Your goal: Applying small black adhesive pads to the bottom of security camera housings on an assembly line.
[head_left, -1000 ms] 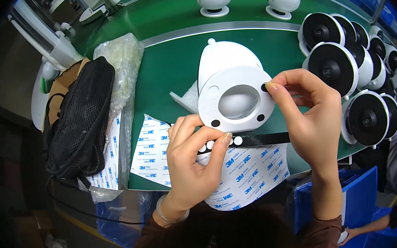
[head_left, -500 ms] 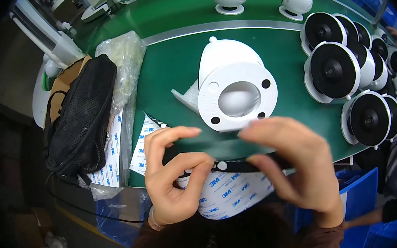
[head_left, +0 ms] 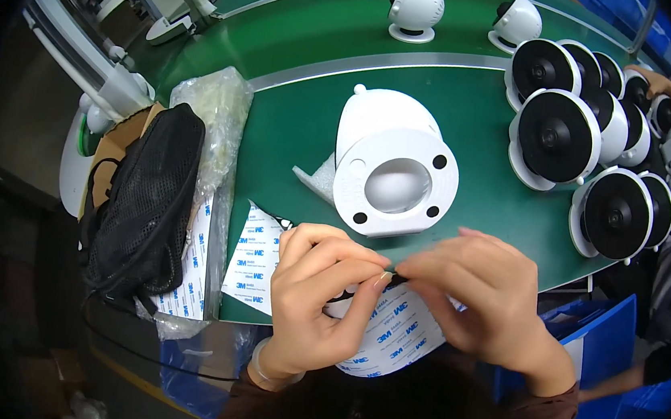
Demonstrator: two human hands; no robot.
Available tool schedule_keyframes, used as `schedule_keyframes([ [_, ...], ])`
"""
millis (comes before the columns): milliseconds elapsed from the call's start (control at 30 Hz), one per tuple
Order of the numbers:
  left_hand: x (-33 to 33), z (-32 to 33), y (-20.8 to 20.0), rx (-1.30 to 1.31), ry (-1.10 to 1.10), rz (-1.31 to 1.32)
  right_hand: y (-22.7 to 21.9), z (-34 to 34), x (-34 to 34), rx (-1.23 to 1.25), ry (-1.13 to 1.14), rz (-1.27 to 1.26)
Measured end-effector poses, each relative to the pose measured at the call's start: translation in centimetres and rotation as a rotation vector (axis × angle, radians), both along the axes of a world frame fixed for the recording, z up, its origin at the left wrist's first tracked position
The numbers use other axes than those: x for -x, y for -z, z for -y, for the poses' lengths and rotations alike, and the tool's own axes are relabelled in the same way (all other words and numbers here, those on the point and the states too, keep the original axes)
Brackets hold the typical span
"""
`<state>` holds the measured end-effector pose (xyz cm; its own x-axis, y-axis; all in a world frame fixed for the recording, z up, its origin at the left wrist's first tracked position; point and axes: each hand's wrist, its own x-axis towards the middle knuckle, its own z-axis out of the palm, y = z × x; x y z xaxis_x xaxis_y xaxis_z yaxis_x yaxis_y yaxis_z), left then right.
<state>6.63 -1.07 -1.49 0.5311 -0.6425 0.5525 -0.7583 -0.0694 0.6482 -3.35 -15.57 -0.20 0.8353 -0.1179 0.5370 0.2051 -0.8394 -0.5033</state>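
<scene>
My left hand (head_left: 318,305) pinches a sheet of adhesive pads (head_left: 396,336), whose white backing carries blue print, at its black upper edge. My right hand (head_left: 476,296) meets it there, fingertips closed together; what they hold, if anything, is hidden. Just beyond both hands a white round-bodied device (head_left: 393,114) lies on the green table with its ring-shaped base (head_left: 345,198) turned toward me. Three black round pads sit on that base, and a plain white round recess shows at its upper left. White foam (head_left: 321,177) lies under the device's left side.
Several similar devices with black round fronts (head_left: 556,138) crowd the right side. Two more (head_left: 416,11) stand at the back. To the left lie a black mesh bag (head_left: 143,199), plastic wrapping (head_left: 215,117) and another printed sheet (head_left: 254,262). A co-worker's hand (head_left: 659,83) reaches in at far right.
My right hand has moved left and its fingers have closed at the sheet's edge beside my left fingertips. My left hand has shifted slightly right. The whole view has shifted a little.
</scene>
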Motion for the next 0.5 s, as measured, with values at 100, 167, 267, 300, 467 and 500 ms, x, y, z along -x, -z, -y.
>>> schedule_keyframes([
  [100,-0.03,0.18,0.04,0.014,-0.012,0.002,0.29,-0.23,-0.13,0.105,0.062,0.138],
  [167,0.02,0.23,0.06,0.025,-0.022,-0.008,0.44,-0.27,-0.10,0.106,0.072,0.144],
  [267,-0.14,0.32,0.25,0.048,-0.029,0.004,0.53,-0.31,-0.06,0.095,0.073,0.158],
  [300,-0.19,0.31,0.30,0.046,-0.030,0.003,0.45,-0.24,-0.06,0.080,0.057,0.142],
  [467,-0.25,0.45,0.41,0.041,-0.031,0.026,0.28,0.03,-0.12,-0.041,0.056,0.078],
  [500,-0.23,0.45,0.36,0.040,-0.032,0.027,0.29,0.04,-0.16,-0.046,0.050,0.077],
])
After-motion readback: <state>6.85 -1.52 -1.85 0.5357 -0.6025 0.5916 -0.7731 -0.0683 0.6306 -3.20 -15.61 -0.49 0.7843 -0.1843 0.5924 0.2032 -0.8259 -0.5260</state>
